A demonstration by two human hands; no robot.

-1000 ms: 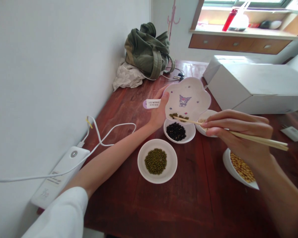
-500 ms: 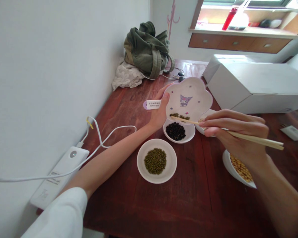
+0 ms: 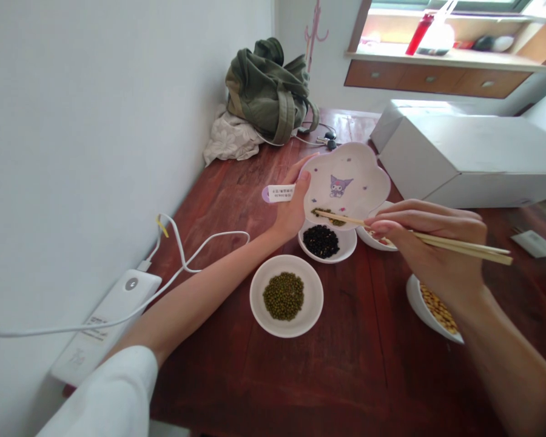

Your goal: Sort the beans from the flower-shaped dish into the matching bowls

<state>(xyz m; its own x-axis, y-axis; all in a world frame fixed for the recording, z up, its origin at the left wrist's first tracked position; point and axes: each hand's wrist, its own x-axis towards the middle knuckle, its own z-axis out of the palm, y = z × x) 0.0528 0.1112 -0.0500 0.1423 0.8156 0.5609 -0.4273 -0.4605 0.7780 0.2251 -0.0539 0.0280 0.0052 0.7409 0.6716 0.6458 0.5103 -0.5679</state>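
Note:
My left hand (image 3: pixel 295 197) grips the left rim of a flower-shaped plate (image 3: pixel 366 176) with a purple edge and a cartoon figure, holding it tilted above the table. A few green beans (image 3: pixel 337 222) lie along its lower edge. In my right hand (image 3: pixel 441 243) is a pair of chopsticks (image 3: pixel 459 244), their tips among those beans. Just under the plate stands a white bowl of black beans (image 3: pixel 321 241). Nearer me is a white bowl (image 3: pixel 316 303) with green mung beans (image 3: pixel 283 296). Behind my right wrist, partly hidden, sits a bowl of yellow soybeans (image 3: pixel 438 308).
Another white bowl (image 3: pixel 377 241) is partly covered by my right hand. A large white box (image 3: pixel 482 145) stands at the back right, a green bag (image 3: pixel 266 91) at the back left. A white power strip (image 3: pixel 104 328) with a cable lies along the wall.
My right hand has shifted slightly left and up with the chopsticks, whose tips moved a little along the green beans. The plate stays nearly where it was.

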